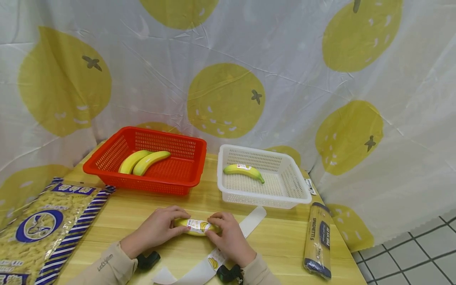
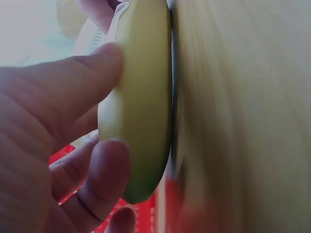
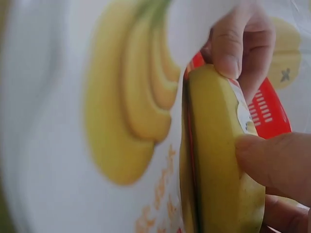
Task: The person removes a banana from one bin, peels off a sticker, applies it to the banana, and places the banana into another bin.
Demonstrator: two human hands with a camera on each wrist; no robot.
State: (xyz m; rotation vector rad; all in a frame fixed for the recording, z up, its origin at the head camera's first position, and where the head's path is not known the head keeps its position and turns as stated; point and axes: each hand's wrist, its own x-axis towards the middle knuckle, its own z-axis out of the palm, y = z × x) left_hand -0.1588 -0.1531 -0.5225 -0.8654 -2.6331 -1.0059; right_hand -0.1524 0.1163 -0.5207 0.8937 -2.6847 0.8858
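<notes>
A yellow banana (image 1: 194, 234) lies crosswise on the wooden table, a white label (image 1: 196, 225) with a banana picture on its upper side. My left hand (image 1: 160, 227) holds its left part between thumb and fingers; the greenish tip (image 2: 141, 187) shows in the left wrist view. At the other end, my right hand (image 1: 229, 237) grips the banana, its thumb at the label's edge. Under and beside the right hand runs a white strip of label backing (image 1: 199, 274) bearing another banana label (image 1: 215, 261); it looms large in the right wrist view.
Behind the left hand stands a red basket (image 1: 156, 183) with two bananas (image 1: 151, 162). To its right, a white basket (image 1: 256, 200) holds one labelled banana (image 1: 249, 172). A spaghetti pack (image 1: 318, 241) lies at the right edge, a large pasta bag (image 1: 46, 233) at the left.
</notes>
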